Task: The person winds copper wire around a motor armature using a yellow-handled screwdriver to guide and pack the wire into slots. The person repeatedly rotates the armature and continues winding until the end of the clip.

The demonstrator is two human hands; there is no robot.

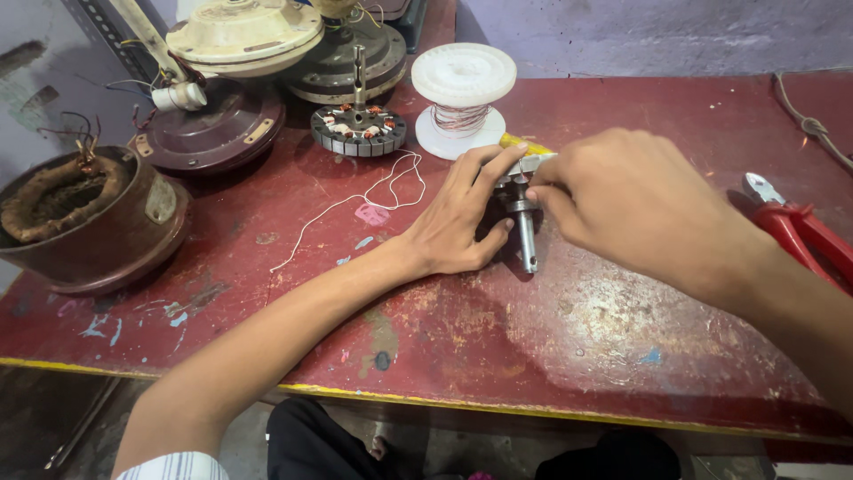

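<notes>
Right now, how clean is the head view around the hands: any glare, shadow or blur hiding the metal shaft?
Head view: soft daylight, no harsh glare, only a dull sheen on the worn red table. The left hand and right hand shade and partly cover the metal shaft; its lower end is sharp. The frame edges bow slightly, and the red pliers are cropped.

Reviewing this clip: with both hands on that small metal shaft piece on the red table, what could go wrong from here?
1. The metal shaft points toward the table's near edge; if the left hand or right hand slips, it might roll off.
2. The loose white thread lies beside the left hand and could snag.
3. The red pliers lie by the right forearm and could get knocked.
</notes>
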